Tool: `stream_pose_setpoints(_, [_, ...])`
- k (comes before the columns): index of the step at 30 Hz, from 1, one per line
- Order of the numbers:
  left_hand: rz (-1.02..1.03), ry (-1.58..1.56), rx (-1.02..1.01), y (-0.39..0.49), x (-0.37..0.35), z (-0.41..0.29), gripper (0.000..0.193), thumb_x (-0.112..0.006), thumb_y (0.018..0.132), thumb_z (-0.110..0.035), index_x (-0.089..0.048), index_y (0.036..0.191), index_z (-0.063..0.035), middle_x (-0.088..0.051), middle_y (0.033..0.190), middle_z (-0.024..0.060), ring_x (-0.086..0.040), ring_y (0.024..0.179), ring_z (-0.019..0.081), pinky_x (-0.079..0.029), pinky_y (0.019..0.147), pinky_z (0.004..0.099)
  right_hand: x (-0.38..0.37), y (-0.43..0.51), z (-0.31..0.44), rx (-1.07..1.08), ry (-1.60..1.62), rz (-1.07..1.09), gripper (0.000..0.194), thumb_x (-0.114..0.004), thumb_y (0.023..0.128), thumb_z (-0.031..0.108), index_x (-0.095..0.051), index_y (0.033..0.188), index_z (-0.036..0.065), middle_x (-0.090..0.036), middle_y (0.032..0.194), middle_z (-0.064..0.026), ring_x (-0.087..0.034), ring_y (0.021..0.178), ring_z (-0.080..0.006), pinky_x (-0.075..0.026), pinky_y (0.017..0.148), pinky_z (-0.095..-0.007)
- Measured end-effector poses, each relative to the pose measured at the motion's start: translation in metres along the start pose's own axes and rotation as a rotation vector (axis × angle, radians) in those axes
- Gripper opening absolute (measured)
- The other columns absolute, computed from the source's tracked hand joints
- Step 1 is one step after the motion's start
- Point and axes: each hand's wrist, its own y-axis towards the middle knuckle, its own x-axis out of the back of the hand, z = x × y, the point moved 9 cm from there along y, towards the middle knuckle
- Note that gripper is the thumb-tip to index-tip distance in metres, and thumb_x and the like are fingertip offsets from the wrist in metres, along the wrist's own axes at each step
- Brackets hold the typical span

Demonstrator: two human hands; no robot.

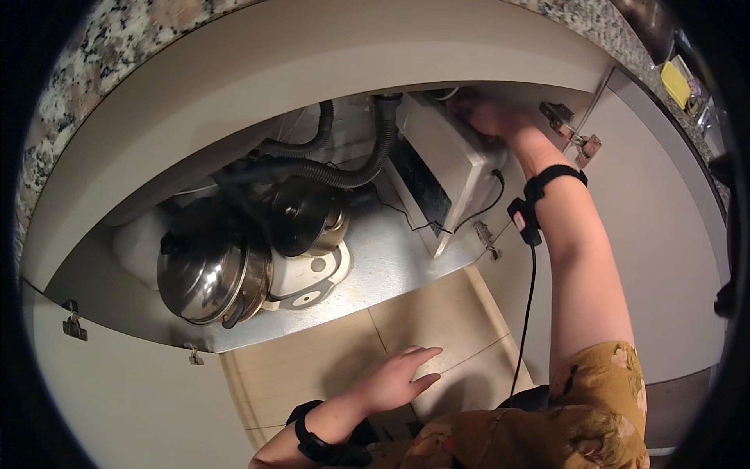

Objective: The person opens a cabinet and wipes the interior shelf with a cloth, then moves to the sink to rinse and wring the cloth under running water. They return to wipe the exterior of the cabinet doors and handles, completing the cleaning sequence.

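My right hand [486, 114] reaches into the back right of an open under-sink cabinet, above a pale box-shaped unit [451, 158] with a dark front panel. A white rounded thing [442, 94] shows beside its fingers. Shadow and the cabinet's top edge partly hide those fingers, so I cannot tell whether they grip anything. Over the tiled floor [328, 357], in front of the cabinet, my left hand [398, 378] holds nothing, its thumb and fingers apart.
A lidded steel pot [205, 264] and a smaller dark-lidded pot [310, 214] stand at the left, by a white-and-grey appliance [307, 281]. Corrugated drain hoses [351, 173] hang behind. A black cable [498, 196] runs from the unit. Open doors [633, 246] flank the cabinet beneath a granite counter [117, 55].
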Motion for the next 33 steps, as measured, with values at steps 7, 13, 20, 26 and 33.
stream_pose_setpoints(7, [0.153,0.133,-0.025,-0.001,-0.019,-0.016,0.047,-0.060,0.094,-0.027,-0.052,0.134,-0.0038,-0.061,0.118,0.0184,-0.059,0.110,0.0357,-0.048,0.093,0.0426,-0.011,-0.063,0.005,0.327,-0.475,-0.194,0.034,-0.054,0.094,0.021,-0.062,0.126,0.014,-0.054,0.137,-0.0131,-0.050,0.126,-0.0335,-0.043,0.105,-0.0402])
stream_pose_setpoints(13, [0.229,0.175,-0.051,-0.009,-0.024,-0.023,0.047,-0.060,0.093,-0.027,-0.052,0.134,-0.0044,-0.062,0.117,0.0175,-0.059,0.109,0.0354,-0.049,0.093,0.0425,0.002,-0.123,0.005,0.294,-0.389,-0.356,0.027,-0.064,0.088,0.019,-0.066,0.112,0.006,-0.069,0.097,-0.0163,-0.065,0.092,-0.0385,-0.052,0.080,-0.0439])
stream_pose_setpoints(20, [0.135,0.194,-0.079,-0.012,-0.019,-0.014,0.046,-0.061,0.093,-0.028,-0.055,0.132,-0.0041,-0.062,0.119,0.0197,-0.060,0.109,0.0372,-0.049,0.094,0.0415,-0.055,-0.192,-0.050,0.039,1.149,-0.285,0.029,-0.055,0.099,0.021,-0.060,0.121,0.003,-0.068,0.102,-0.0067,-0.066,0.090,-0.0179,-0.053,0.078,-0.0328])
stream_pose_setpoints(26, [0.151,0.238,-0.029,-0.008,-0.025,-0.010,0.047,-0.059,0.094,-0.029,-0.053,0.134,-0.0051,-0.061,0.122,0.0179,-0.059,0.113,0.0353,-0.048,0.095,0.0420,-0.118,-0.202,-0.052,0.004,1.908,-0.134,0.031,-0.047,0.100,0.022,-0.060,0.119,0.003,-0.064,0.114,-0.0103,-0.065,0.097,-0.0211,-0.055,0.083,-0.0363])
stream_pose_setpoints(33, [0.135,0.252,-0.015,-0.023,-0.023,-0.011,0.048,-0.059,0.093,-0.030,-0.053,0.134,-0.0044,-0.061,0.123,0.0171,-0.058,0.113,0.0353,-0.048,0.095,0.0415,-0.089,-0.191,-0.025,0.114,1.773,-0.071,0.031,-0.053,0.099,0.026,-0.057,0.120,0.003,-0.062,0.112,-0.0105,-0.063,0.098,-0.0190,-0.055,0.084,-0.0367])
